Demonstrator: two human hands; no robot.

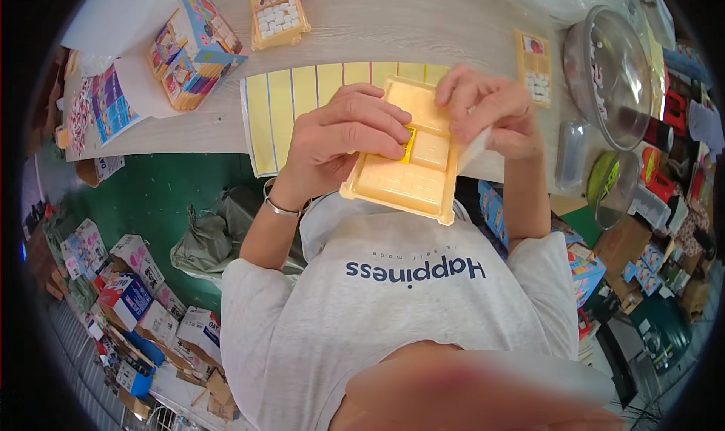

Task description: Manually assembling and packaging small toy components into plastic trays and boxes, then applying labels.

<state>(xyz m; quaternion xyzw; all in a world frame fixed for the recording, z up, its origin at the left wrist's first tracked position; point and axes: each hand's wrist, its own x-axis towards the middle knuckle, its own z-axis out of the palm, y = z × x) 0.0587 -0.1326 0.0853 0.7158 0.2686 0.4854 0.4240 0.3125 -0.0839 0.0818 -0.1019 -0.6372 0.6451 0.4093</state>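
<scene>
While a pale yellow plastic tray (408, 178) is held above the table (362, 23) edge, close to the chest, the left hand (343, 140) grips its left side, fingers pressing a small yellow piece (408, 145) into a compartment. The right hand (491, 110) pinches the tray's upper right rim. A sheet of yellow stickers (294, 98) lies just behind.

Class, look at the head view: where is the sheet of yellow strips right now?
The sheet of yellow strips lies flat on the table at centre, partly hidden behind the left hand and the tray held by both hands.
</scene>
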